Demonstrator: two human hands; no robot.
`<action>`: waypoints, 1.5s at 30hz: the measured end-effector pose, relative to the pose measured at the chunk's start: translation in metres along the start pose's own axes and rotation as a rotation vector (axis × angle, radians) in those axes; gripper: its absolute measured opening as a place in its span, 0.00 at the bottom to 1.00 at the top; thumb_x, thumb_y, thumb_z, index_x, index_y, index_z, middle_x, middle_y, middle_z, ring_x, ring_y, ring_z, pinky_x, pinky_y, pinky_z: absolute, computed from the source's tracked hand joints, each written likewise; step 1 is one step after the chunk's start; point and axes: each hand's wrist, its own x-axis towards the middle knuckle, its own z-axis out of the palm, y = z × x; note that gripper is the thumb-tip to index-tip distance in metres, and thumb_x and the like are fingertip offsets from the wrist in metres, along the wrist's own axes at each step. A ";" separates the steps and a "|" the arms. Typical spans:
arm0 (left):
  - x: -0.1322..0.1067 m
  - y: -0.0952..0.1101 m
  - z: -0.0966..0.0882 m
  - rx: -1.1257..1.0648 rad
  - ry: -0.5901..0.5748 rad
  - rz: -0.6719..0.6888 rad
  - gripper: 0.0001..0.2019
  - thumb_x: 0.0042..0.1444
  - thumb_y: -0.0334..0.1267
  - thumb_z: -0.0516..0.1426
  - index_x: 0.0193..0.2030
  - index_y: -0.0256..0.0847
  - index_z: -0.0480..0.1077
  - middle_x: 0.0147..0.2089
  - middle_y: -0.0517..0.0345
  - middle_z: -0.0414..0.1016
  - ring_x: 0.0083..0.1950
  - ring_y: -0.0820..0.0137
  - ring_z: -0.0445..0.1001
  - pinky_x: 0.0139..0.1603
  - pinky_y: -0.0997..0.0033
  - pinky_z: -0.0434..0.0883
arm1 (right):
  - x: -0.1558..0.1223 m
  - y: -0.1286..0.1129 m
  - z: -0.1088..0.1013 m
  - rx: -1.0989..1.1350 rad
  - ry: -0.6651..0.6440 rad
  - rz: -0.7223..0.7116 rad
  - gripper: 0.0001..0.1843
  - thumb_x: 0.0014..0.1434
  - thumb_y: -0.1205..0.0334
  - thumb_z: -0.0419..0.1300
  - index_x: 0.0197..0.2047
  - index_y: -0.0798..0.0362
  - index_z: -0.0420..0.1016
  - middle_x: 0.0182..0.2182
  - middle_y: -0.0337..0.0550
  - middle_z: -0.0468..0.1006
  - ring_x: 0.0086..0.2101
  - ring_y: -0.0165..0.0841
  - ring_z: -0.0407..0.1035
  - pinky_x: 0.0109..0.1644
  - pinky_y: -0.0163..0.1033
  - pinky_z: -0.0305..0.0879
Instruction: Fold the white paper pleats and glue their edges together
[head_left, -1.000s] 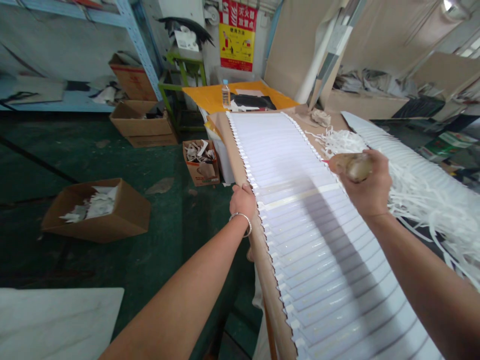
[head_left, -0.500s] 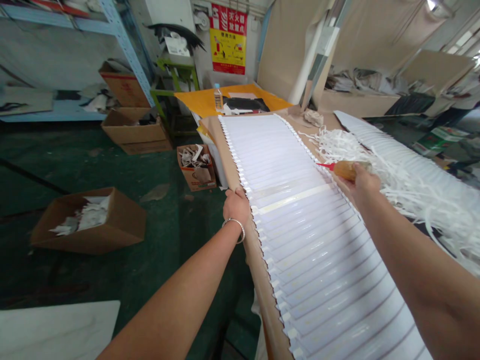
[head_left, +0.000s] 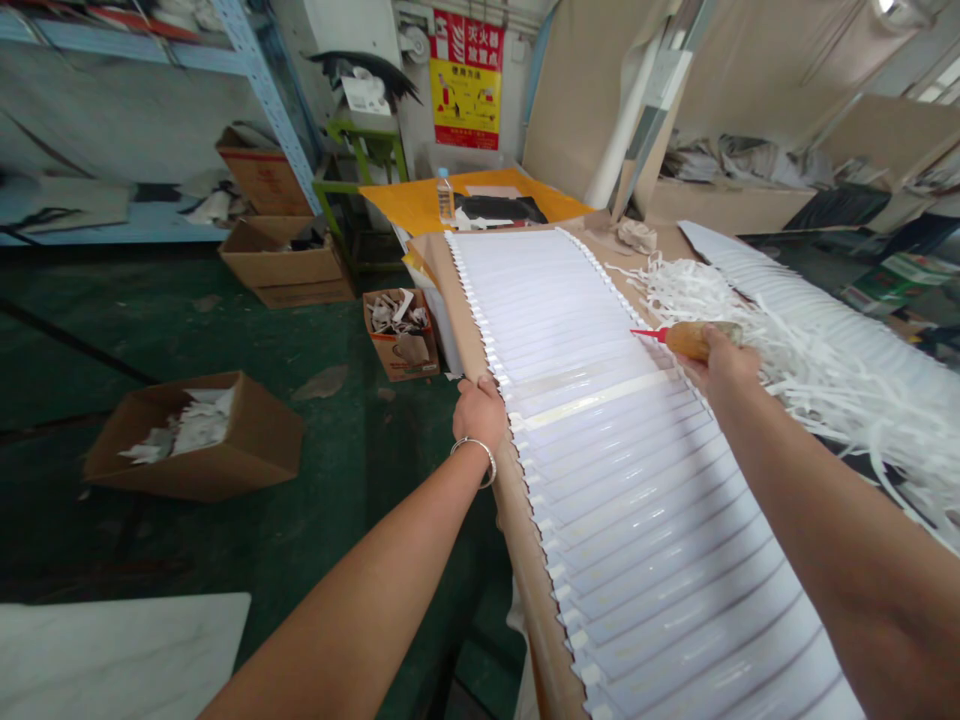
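Note:
A long row of overlapping white paper sheets (head_left: 600, 440) lies on a brown board table (head_left: 525, 540). My left hand (head_left: 480, 408), with a silver bracelet on the wrist, is closed on the table's left edge beside the sheets' tabs. My right hand (head_left: 721, 362) is closed round a tan glue bottle with a red nozzle (head_left: 686, 338). The nozzle points left at the right edge of the sheets, near a cream strip (head_left: 592, 398) that crosses them.
A heap of white paper strips (head_left: 810, 370) lies right of my right hand, with another row of white sheets behind it. Cardboard boxes of scraps (head_left: 195, 440) (head_left: 401, 330) stand on the green floor at left. An orange-covered table with a water bottle (head_left: 445, 196) is at the far end.
My right hand has dropped from a raised position down to the right edge of the sheets, turning the bottle's nozzle leftward. My left hand has stayed on the table edge.

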 end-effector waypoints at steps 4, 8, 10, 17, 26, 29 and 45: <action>-0.002 0.002 -0.001 0.000 -0.003 -0.009 0.17 0.77 0.45 0.45 0.54 0.35 0.68 0.52 0.34 0.83 0.54 0.53 0.83 0.50 0.61 0.75 | -0.018 -0.003 0.003 -0.003 -0.024 -0.050 0.23 0.55 0.66 0.71 0.47 0.50 0.61 0.55 0.49 0.73 0.46 0.42 0.80 0.39 0.51 0.85; -0.003 0.002 -0.001 0.000 -0.007 -0.013 0.17 0.77 0.45 0.45 0.55 0.35 0.68 0.52 0.34 0.83 0.54 0.52 0.83 0.50 0.61 0.75 | -0.042 -0.004 0.004 -0.011 -0.114 -0.082 0.21 0.53 0.65 0.72 0.43 0.50 0.65 0.50 0.49 0.77 0.43 0.44 0.81 0.39 0.51 0.85; -0.002 0.002 -0.001 -0.001 -0.007 -0.012 0.17 0.77 0.45 0.45 0.55 0.35 0.67 0.52 0.34 0.83 0.54 0.52 0.83 0.50 0.60 0.75 | -0.053 -0.004 0.005 -0.009 -0.158 -0.097 0.21 0.52 0.64 0.72 0.43 0.50 0.66 0.49 0.48 0.78 0.43 0.44 0.81 0.39 0.51 0.85; -0.003 0.003 -0.002 -0.010 -0.010 -0.011 0.17 0.77 0.45 0.45 0.56 0.35 0.68 0.52 0.34 0.83 0.54 0.52 0.83 0.49 0.61 0.75 | -0.087 0.002 0.016 -0.004 -0.273 -0.083 0.21 0.50 0.63 0.73 0.44 0.52 0.68 0.43 0.45 0.80 0.41 0.42 0.81 0.38 0.50 0.85; -0.004 0.002 -0.001 -0.023 -0.012 -0.013 0.18 0.77 0.46 0.45 0.56 0.35 0.68 0.53 0.34 0.83 0.53 0.51 0.83 0.50 0.59 0.75 | -0.126 0.016 0.030 -0.064 -0.417 -0.113 0.27 0.44 0.56 0.77 0.43 0.52 0.70 0.43 0.45 0.79 0.43 0.44 0.79 0.38 0.54 0.85; -0.003 0.001 0.000 -0.027 -0.010 -0.010 0.18 0.77 0.46 0.45 0.56 0.36 0.68 0.53 0.34 0.83 0.53 0.52 0.83 0.50 0.59 0.75 | -0.141 0.020 0.037 -0.070 -0.423 -0.105 0.28 0.44 0.53 0.77 0.42 0.51 0.68 0.43 0.45 0.78 0.43 0.43 0.79 0.36 0.52 0.85; -0.004 0.002 -0.001 -0.033 -0.015 -0.020 0.18 0.77 0.47 0.45 0.55 0.37 0.68 0.53 0.36 0.83 0.53 0.53 0.83 0.49 0.61 0.74 | -0.167 -0.002 0.016 -0.632 -0.553 -0.985 0.32 0.53 0.48 0.71 0.58 0.48 0.69 0.50 0.49 0.78 0.49 0.48 0.76 0.58 0.61 0.76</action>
